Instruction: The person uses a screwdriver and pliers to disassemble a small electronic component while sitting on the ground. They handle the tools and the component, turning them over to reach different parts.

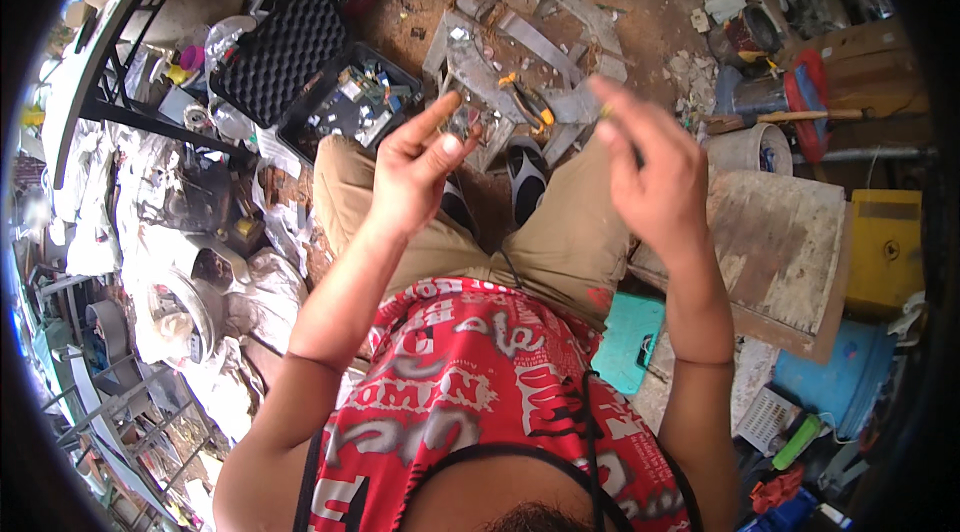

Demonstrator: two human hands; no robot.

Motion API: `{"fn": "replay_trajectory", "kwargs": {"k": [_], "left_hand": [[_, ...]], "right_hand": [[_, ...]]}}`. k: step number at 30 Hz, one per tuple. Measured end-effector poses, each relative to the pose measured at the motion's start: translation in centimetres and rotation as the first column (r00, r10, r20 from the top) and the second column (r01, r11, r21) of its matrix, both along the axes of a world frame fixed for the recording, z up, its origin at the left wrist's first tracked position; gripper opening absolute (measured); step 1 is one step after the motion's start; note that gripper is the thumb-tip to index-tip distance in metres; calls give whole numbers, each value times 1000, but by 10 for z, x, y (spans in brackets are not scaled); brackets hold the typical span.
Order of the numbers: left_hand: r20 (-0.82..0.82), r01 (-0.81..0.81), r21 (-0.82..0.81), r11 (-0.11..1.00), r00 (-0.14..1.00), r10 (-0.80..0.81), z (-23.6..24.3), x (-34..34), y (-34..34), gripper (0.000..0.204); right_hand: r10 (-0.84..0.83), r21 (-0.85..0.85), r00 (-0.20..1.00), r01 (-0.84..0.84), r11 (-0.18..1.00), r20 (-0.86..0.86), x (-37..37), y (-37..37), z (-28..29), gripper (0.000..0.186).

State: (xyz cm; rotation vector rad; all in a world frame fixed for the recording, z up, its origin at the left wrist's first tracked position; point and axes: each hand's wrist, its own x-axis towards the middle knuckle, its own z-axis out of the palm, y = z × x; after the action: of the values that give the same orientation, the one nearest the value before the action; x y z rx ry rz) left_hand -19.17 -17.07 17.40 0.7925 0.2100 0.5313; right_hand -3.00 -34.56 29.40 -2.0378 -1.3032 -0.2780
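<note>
My left hand [410,172] is raised above my left knee. Its thumb and index finger curl toward each other around something small that I cannot make out against the clutter behind. Over my right knee, my right hand [655,162] is slightly blurred, its thumb and index finger closing on a tiny yellowish thing. Between the hands and farther off, pliers [530,104] with orange and black handles lie on a low grey stand [580,104] with a ring-shaped top. Beyond my left hand is an open black case [285,52] with a foam-lined lid, holding small electronic parts [360,97].
A worn wooden board [770,242] lies at my right, with a teal case [630,342] beside my thigh. Farther right are a yellow box [885,247] and a blue container [830,372]. Plastic bags [170,192] and a metal rack [90,102] crowd the left; debris litters the floor.
</note>
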Motion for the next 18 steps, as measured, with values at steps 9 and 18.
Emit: {"fn": "replay_trajectory", "kwargs": {"k": [9, 18], "left_hand": [[54, 191, 61, 980, 979, -194, -4, 10, -4, 54], [-89, 185, -7, 983, 979, -185, -14, 7, -7, 47]], "right_hand": [[265, 316, 769, -86, 945, -582, -34, 33, -71, 35], [326, 401, 475, 63, 914, -817, -20, 41, -99, 32]]}}
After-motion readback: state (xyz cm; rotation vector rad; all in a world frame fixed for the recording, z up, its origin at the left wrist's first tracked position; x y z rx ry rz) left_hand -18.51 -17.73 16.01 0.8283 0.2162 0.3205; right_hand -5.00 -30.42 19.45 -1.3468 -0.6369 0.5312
